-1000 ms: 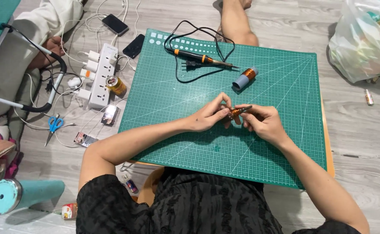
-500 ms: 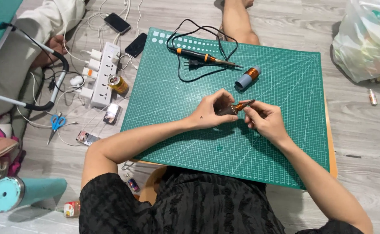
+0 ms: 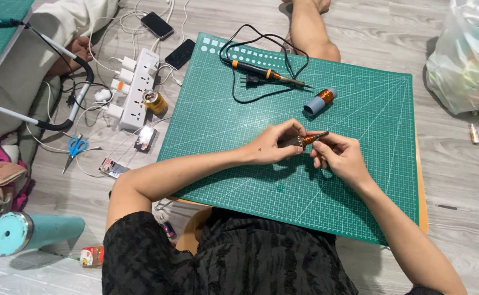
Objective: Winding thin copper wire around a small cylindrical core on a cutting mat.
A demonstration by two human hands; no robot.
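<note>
Together, both hands met over the middle of the green cutting mat (image 3: 359, 180), which covered a board on the floor. The left hand (image 3: 272, 145) pinched one end of a small copper-wound piece (image 3: 306, 140), fingers clenched round it, and most of that piece was hidden behind them. The right hand (image 3: 340, 155) gripped a thin dark rod (image 3: 320, 135) that stuck out from the same piece; whether rod and coil were one part could not be told. Farther up the mat lay a soldering iron (image 3: 261, 70) with its black cord looped around it, and just beside its tip a spool of copper wire (image 3: 320, 101). Off the mat to the left sat a white power strip (image 3: 135, 90), blue-handled scissors (image 3: 74, 147) and a teal tumbler (image 3: 29, 234), partly cut by the frame. Another person's hand (image 3: 78, 46) showed at the upper left, the rest out of view.
</note>
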